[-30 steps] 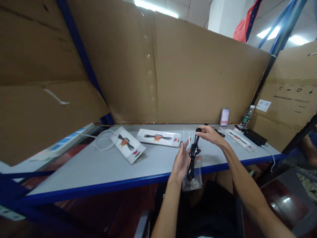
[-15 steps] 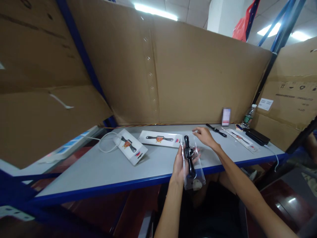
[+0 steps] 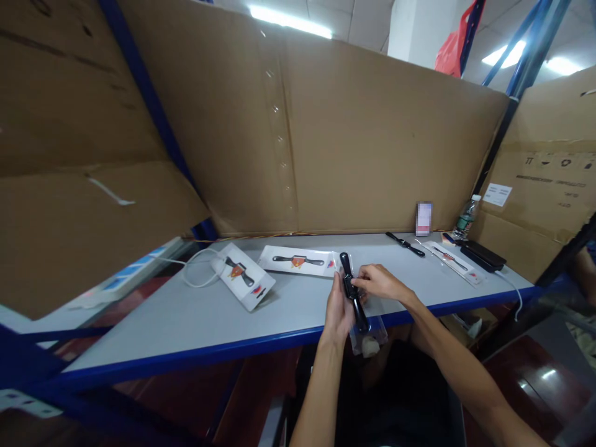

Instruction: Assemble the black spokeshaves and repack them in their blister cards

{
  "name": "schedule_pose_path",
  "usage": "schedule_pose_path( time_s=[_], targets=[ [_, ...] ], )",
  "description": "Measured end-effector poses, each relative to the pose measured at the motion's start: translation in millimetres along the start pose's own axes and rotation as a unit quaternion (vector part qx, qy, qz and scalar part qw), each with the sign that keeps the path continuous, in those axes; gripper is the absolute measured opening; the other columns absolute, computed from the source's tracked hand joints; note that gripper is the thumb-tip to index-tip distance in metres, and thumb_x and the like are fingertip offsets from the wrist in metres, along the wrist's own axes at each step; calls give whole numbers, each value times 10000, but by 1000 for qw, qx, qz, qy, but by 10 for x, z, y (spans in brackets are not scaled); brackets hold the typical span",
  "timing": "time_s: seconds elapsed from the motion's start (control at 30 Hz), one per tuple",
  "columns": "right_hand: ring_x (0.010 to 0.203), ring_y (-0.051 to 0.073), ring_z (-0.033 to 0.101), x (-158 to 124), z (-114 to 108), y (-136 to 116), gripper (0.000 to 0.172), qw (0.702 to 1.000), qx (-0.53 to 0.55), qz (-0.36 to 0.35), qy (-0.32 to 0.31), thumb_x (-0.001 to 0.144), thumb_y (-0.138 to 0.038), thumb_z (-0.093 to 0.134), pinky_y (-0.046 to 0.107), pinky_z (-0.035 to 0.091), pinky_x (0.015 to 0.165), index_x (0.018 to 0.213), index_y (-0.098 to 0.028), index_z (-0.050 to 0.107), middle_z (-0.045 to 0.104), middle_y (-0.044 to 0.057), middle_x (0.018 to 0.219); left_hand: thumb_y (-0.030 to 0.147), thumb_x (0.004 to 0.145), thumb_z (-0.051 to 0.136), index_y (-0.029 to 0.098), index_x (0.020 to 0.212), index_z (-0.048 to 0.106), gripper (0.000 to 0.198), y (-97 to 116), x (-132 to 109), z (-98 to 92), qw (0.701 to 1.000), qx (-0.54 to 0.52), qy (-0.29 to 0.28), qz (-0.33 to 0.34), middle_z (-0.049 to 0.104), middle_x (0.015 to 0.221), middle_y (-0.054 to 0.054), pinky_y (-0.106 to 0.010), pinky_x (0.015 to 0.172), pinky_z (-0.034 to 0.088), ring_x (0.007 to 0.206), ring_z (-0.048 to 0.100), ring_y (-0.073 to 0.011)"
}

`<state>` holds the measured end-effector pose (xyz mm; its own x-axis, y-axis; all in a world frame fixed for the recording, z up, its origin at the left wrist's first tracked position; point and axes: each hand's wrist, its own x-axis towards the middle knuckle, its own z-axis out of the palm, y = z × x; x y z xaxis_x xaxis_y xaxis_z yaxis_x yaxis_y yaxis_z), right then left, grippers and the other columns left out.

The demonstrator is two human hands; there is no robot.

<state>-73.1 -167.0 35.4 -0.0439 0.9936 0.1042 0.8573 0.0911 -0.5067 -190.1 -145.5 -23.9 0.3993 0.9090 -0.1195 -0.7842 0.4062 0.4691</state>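
A black spokeshave (image 3: 359, 313) lies lengthwise over a clear plastic blister pack (image 3: 378, 338) in front of me. My left hand (image 3: 338, 310) is closed around the pack and the spokeshave from the left, near the table's front edge. From the right, my right hand (image 3: 379, 282) pinches at the middle of the spokeshave, where its blade sits; its fingertips partly cover that spot. A white printed card (image 3: 307, 271) picturing a spokeshave lies just beyond my left hand. Another printed card (image 3: 254, 298) rests farther left.
On the grey table (image 3: 186, 323), a loose spokeshave (image 3: 405, 244) and a packaged one (image 3: 449, 261) lie to the right. A black case (image 3: 482, 256), a water bottle (image 3: 467, 217) and a propped phone (image 3: 423, 218) stand behind. A white cable (image 3: 187, 273) loops at left. Cardboard walls surround the table.
My right hand has come down and left from above the table onto the middle of the spokeshave. The spokeshave's upper end has tilted slightly left.
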Motion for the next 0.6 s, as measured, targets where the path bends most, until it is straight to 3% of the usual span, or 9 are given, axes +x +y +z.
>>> schedule_pose_path(
  time_s=[0.23, 0.4, 0.6],
  targets=[
    [670, 130, 537, -44, 72, -60, 171, 997, 36, -54, 46, 907, -283, 632, 231, 317, 616, 778, -204, 551, 600, -34, 703, 414, 1041, 505, 164, 1116, 704, 327, -41, 71, -79, 1000, -4, 14, -3, 750, 874, -45, -307, 781, 610, 760, 734, -179],
    [644, 146, 510, -38, 156, -220, 105, 998, 1, -14, 54, 808, -259, 644, 244, 305, 606, 775, -225, 550, 570, -40, 658, 410, 1034, 518, 128, 1032, 729, 353, -65, 98, -113, 999, -25, 38, -24, 759, 881, -71, -307, 826, 604, 864, 749, -214],
    [695, 189, 579, -71, 316, -299, 55, 986, -86, 20, 144, 815, -238, 597, 280, 297, 630, 856, -220, 630, 692, 31, 780, 359, 1026, 543, 137, 1042, 728, 290, -73, 129, -137, 999, -38, 33, -9, 765, 918, -56, -252, 894, 579, 911, 746, -177]
  ],
)
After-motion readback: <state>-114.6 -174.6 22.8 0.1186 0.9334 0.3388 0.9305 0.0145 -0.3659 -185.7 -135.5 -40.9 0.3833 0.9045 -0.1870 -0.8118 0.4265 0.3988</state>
